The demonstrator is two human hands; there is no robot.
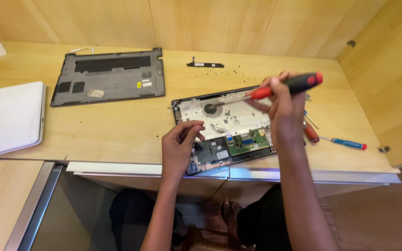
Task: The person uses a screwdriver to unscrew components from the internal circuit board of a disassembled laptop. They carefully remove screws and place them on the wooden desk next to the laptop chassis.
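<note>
Two bare hands at work over one opened laptop, which lies base-up near the front edge of a pale wooden bench, its cover off and its inner parts showing: a grey fan well, a white sheet, a green circuit board. Right hand: fingers closed around the black-and-red handle of a screwdriver, held at a low slant with its tip down on the laptop near the fan. Left hand: fingers curled and partly open, gripping nothing, fingertips resting at the laptop's left edge. One grey bottom cover, lying inside-up, well apart to the left rear of the laptop. One white laptop, closed, at the bench's far left, partly out of view. One small black strip at the rear of the bench, with a scatter of tiny dark screws just to its right. One blue-handled screwdriver lying on the bench to the right of the laptop; a red-handled tool beside it, partly hidden by the right forearm. Wooden panels stand behind and to the right of the bench.
</note>
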